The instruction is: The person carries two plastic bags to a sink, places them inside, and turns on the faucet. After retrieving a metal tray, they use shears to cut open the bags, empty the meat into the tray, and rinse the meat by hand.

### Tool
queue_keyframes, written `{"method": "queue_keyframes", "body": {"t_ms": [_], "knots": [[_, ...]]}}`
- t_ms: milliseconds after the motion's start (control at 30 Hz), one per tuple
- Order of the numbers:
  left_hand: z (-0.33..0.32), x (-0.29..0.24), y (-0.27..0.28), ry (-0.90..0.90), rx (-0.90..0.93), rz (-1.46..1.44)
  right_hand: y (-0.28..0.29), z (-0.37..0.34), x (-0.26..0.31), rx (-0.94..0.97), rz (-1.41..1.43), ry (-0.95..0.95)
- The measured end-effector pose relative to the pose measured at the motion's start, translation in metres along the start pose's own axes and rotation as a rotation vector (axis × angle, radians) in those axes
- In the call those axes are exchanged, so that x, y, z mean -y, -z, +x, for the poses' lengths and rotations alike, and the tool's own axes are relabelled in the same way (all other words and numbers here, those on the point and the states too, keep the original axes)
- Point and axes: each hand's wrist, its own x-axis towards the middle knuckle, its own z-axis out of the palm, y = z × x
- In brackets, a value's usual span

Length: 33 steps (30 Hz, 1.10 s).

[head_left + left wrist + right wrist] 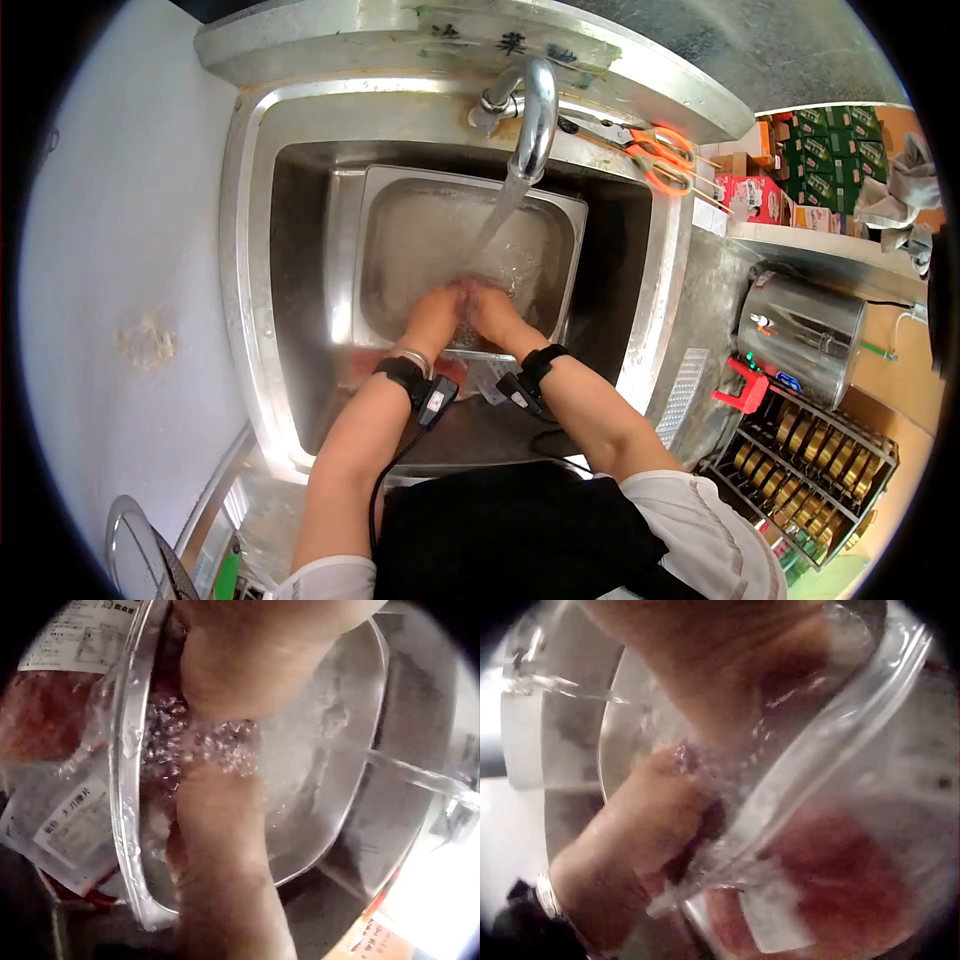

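Note:
Both hands reach into a water-filled metal tray [385,215] standing in the sink. The left hand [432,312] and right hand [495,315] meet near the tray's front side, their fingers hidden by bubbles and cloudy water. In the left wrist view, the left hand [247,667] is above and the right hand [221,817] below. Dark reddish material shows beside them, its shape unclear. The right wrist view has the right hand [727,667] close to the left hand [641,817]. Water runs from the faucet [538,125] into the tray.
Packs of red contents lie by the tray's near side, one with a white label [79,634]. Orange-handled scissors [660,160] rest on the sink's back right ledge. At the right are a steel cylinder [805,330] and a rack of brass-coloured pieces [800,475].

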Motion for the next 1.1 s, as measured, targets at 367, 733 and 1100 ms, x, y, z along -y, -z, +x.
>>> {"method": "queue_keyframes", "body": {"t_ms": [367,733,1100], "knots": [[-0.046,-0.093,0.056,-0.183,-0.134,0.122,0.030,-0.027,0.048,0.253,1.671,-0.456],[-0.079,-0.104,0.077,-0.339,-0.283,0.082,0.053,-0.013,0.005,0.481,1.922,-0.096],[0.007,0.008,-0.009,0.060,-0.156,0.107,0.041,0.000,-0.006,-0.334,-0.045,-0.219]]}}
